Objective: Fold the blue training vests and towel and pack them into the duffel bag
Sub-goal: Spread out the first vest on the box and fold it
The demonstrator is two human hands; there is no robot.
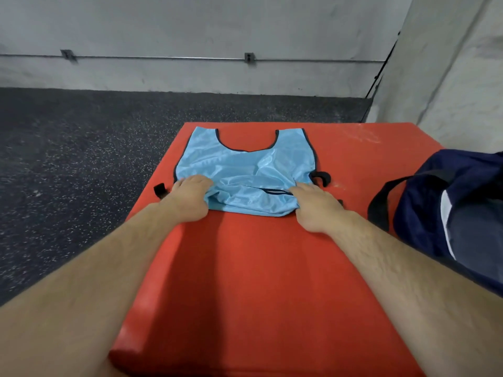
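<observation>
A light blue training vest (245,164) with dark trim lies on the red padded block (245,268), neck opening facing away from me. Its near part is folded up over the middle. My left hand (187,198) grips the folded edge at the vest's left side. My right hand (313,206) grips the same fold at the right side. Black side straps stick out at the left (159,189) and right (322,177). The navy duffel bag (457,213) sits on the block to the right, its black handle looping toward the vest. No towel is in view.
The block stands on dark speckled rubber flooring (81,159). A grey concrete wall (217,36) with a thin metal rail runs behind. A light wall corner (449,91) rises at the right, close to the block's far right corner.
</observation>
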